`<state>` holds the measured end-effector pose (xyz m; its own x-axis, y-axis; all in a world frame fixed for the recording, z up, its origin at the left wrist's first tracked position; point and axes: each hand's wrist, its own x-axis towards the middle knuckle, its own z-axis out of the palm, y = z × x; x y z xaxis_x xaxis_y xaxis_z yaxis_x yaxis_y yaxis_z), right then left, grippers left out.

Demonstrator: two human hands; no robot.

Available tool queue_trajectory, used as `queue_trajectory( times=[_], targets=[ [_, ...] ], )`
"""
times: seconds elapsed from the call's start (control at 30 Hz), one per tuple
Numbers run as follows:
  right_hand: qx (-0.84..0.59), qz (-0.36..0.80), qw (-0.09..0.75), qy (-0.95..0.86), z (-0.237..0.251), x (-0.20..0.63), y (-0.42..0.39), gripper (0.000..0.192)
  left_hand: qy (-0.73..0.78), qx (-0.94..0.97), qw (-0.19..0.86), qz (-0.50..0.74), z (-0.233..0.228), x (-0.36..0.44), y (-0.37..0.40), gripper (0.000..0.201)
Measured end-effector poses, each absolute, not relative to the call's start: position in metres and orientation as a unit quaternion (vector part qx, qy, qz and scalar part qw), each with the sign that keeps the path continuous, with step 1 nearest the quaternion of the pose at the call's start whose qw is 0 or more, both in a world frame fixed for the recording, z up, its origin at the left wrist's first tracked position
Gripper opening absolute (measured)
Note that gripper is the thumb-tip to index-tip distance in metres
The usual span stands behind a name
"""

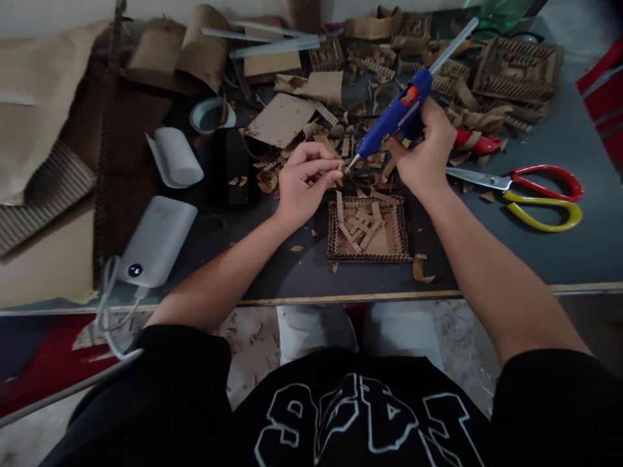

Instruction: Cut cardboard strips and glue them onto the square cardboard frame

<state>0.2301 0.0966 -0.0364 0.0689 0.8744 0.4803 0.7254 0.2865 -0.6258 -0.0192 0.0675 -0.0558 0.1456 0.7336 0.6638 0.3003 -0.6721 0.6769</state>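
The blue glue gun (394,118), gripped in the right hand (427,152), slants down leftward, nozzle (354,160) beside the small cardboard piece (341,167) pinched in the left hand (306,181); touching, I can't tell. The corrugated tray (370,258) lies nearer the person.

Glue gun (390,120) close to cardboard piece (340,168)

The blue glue gun is tilted in the right hand (428,148), its metal nozzle (355,161) downward, a translucent glue stick (455,45) behind. The cardboard piece, small, brown, partly hidden, is between fingertips of the left hand (307,178).
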Motion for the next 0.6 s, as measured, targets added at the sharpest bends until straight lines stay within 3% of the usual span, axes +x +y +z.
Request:
queue_trajectory(
  times=[0.6],
  targets=[
    [-0.583, 0.088, 0.447, -0.673, -0.0345, 0.2285, 0.0953, 0.055, 0.354, 0.731, 0.206, 0.545, -0.0552, -0.0201, 0.0678, 0.039]
  ],
)
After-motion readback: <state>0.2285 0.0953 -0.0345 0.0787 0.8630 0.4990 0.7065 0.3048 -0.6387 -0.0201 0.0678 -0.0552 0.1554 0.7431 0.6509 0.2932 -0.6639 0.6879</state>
